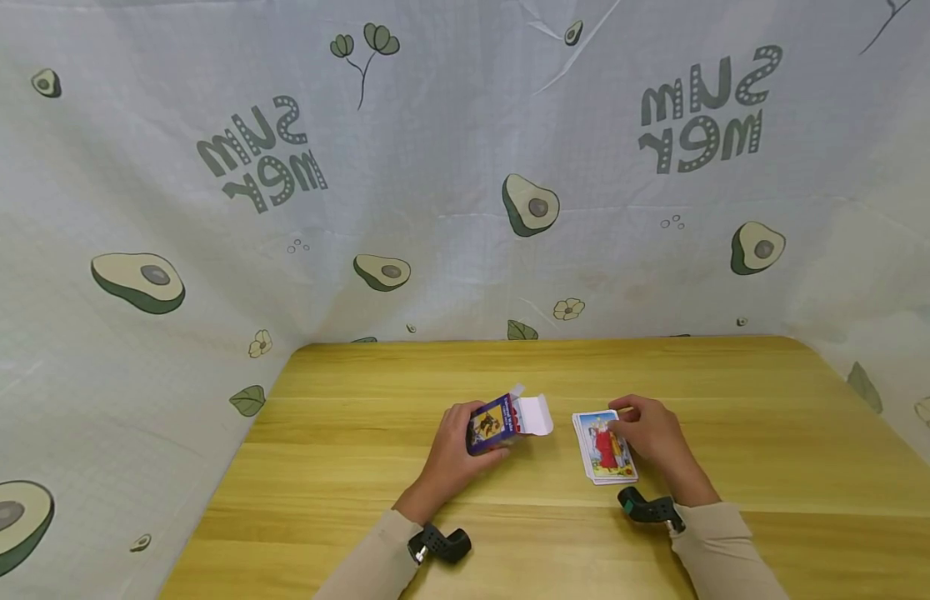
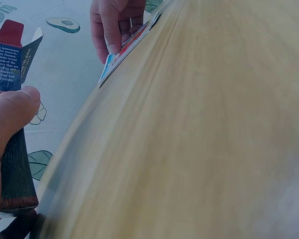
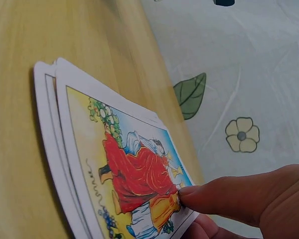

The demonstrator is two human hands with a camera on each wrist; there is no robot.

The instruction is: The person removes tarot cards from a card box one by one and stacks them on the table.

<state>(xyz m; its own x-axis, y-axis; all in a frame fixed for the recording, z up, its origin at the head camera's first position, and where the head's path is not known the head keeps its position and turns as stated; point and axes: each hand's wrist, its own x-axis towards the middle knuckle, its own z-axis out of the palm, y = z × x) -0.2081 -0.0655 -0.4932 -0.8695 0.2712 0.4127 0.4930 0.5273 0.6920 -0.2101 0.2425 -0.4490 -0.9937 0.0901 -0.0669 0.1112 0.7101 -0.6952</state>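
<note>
My left hand [image 1: 452, 454] grips a purple card box [image 1: 489, 427] around its sides. Its white flap [image 1: 536, 415] stands open toward the right, with something red showing inside the mouth. In the left wrist view, the thumb lies along the box's dark blue printed side [image 2: 6, 67]. To the right, a small, slightly uneven stack of picture cards [image 1: 606, 448] rests on the table. My right hand [image 1: 654, 433] pinches the stack at its right edge. In the right wrist view, the thumb lies on the top card [image 3: 139, 169], which shows a red-robed figure; other fingers are partly hidden beyond the edge.
The wooden table [image 1: 345, 467] runs back to a pale curtain [image 1: 435, 167] printed with avocados and flowers, which also hangs along both sides. A black wrist camera [image 1: 441, 544] sits on the left wrist, and another black camera [image 1: 648, 507] on the right.
</note>
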